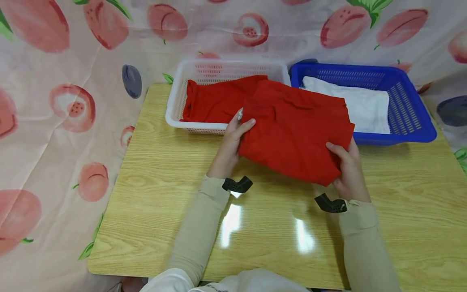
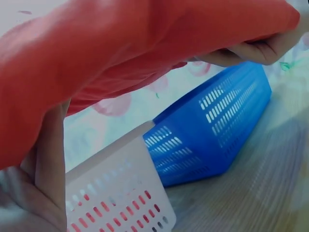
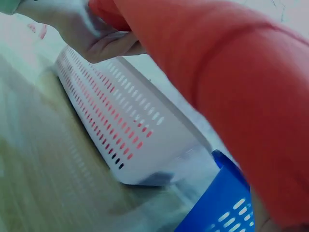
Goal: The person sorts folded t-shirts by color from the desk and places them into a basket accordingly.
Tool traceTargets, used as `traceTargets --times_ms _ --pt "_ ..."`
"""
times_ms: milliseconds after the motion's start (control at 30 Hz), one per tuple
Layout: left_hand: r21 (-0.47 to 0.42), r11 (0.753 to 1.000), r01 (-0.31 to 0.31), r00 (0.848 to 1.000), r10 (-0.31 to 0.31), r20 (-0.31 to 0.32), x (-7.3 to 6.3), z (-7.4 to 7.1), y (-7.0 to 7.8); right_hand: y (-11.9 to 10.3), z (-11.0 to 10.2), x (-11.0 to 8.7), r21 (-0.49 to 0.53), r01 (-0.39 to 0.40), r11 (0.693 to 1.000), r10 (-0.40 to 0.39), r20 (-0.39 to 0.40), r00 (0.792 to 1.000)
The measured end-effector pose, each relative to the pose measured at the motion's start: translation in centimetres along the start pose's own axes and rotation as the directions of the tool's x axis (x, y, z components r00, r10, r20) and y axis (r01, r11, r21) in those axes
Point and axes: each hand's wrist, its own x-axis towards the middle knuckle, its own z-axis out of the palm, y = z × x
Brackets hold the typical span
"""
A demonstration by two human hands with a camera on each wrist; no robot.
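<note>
A folded red cloth garment (image 1: 292, 129) is held up in front of the two baskets, tilted, with its lower edge above the table. My left hand (image 1: 233, 142) grips its left side, thumb on top and the other fingers mostly hidden beneath. At the lower right corner my right hand (image 1: 348, 166) pinches it, thumb on top and fingers underneath. In both wrist views the red cloth spans across between the hands. Behind it, another red cloth (image 1: 215, 99) lies inside the white basket (image 1: 173, 109), partly covered by the held one in the head view.
A blue basket (image 1: 419, 109) stands right of the white one, holding a folded white cloth (image 1: 368, 105). Both baskets sit at the back of the wooden table (image 1: 164, 170). A fruit-print curtain (image 1: 73, 150) hangs along the back and left.
</note>
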Motion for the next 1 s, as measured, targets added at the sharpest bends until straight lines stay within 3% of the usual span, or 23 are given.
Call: traceTargets --times_ms 133,333,467,667,867,1000 --pt "-0.046 0.998 -0.042 0.999 0.043 0.026 0.1 -0.3 0.3 -0.3 0.4 0.6 0.028 0.026 0.999 -0.026 -0.012 1.0" --pt "-0.11 0.991 -0.083 0.997 0.083 -0.005 -0.2 -0.8 0.4 0.0 1.1 0.9 0.086 0.006 0.996 -0.001 -0.058 0.998" --pt "-0.132 0.985 -0.113 0.993 0.111 -0.026 -0.3 -0.9 0.4 0.4 1.4 1.1 0.12 0.007 0.993 -0.002 -0.035 0.999" --pt "-0.057 0.988 -0.144 0.989 0.141 -0.052 0.3 -0.9 0.7 0.4 2.0 1.9 0.152 0.046 0.987 -0.041 -0.035 0.999" --pt "-0.025 0.986 -0.163 0.987 0.162 -0.021 0.8 -0.9 0.9 0.3 2.3 2.5 0.148 0.046 0.988 -0.031 -0.097 0.995" --pt "-0.008 0.985 -0.174 0.985 0.174 0.009 0.8 -1.0 1.1 0.4 2.4 2.5 0.141 0.047 0.989 -0.033 -0.099 0.995"
